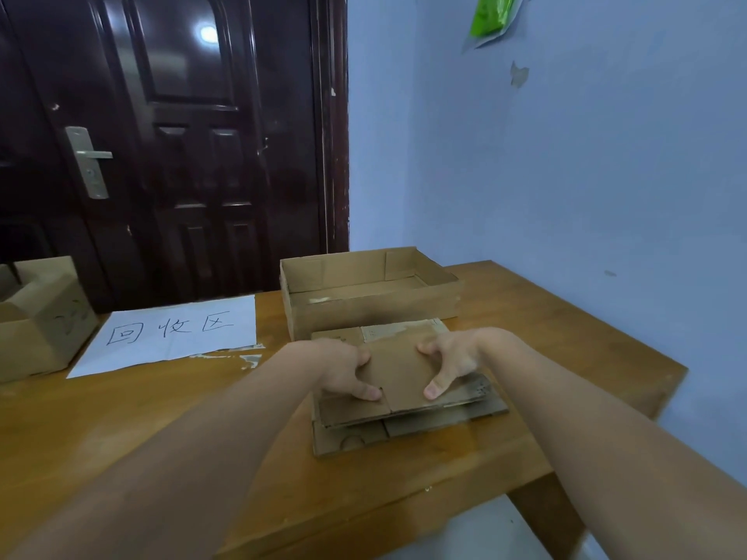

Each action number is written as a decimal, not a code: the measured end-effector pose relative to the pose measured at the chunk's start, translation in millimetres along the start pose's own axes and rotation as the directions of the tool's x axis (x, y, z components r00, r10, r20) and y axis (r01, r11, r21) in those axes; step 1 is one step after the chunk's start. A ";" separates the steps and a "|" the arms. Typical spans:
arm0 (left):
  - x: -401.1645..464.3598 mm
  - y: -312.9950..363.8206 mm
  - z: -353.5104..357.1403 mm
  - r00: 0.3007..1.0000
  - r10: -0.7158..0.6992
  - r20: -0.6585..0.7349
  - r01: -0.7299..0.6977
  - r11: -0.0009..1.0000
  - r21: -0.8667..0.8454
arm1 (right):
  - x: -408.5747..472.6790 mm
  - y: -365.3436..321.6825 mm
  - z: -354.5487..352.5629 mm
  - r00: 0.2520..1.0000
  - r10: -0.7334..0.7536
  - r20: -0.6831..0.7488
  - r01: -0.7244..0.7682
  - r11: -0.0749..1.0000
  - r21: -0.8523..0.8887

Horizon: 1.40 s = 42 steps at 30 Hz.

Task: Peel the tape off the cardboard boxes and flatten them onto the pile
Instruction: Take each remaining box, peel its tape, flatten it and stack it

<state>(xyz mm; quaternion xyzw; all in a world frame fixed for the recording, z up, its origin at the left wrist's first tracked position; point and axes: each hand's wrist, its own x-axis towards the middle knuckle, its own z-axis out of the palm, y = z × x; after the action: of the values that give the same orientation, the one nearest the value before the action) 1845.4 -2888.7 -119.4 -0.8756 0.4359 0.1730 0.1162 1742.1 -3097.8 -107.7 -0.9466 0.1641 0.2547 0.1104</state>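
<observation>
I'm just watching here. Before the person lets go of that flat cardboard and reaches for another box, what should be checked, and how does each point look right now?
1. Top cardboard piece lies flat on the pile: ok, it looks level.
2. Both hands on it: ok, left hand and right hand press on it with thumbs and spread fingers.
3. Edges lined up with the pile: not ok, the sheets below stick out at the front and right.
4. Tape all peeled off: cannot tell; a pale strip shows at the far end.
5. Another box to do: ok, an open box stands behind the pile.
6. Pile well onto the table: ok.
</observation>
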 end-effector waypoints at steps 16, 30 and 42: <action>-1.8 -1.0 23.0 0.998 -0.031 -0.049 0.028 0.997 -0.075 | -5.7 -11.5 10.3 0.993 -0.022 -0.119 0.002 0.986 -0.168; -146.7 -112.4 33.9 0.858 -0.207 -0.470 0.101 0.965 -0.241 | -39.0 -203.8 0.2 0.818 -0.456 -0.352 0.407 0.890 -0.207; -364.8 -282.8 117.4 0.693 -0.617 -0.373 0.553 0.787 -0.274 | -24.1 -496.5 42.1 0.504 -0.827 -0.250 0.735 0.562 -0.378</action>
<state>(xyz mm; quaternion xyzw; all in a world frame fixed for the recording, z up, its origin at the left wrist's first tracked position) 1844.5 -2415.6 -64.3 -0.9897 0.1349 -0.0472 0.0010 1885.9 -2621.7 -68.5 -0.9529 -0.2949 -0.0063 0.0710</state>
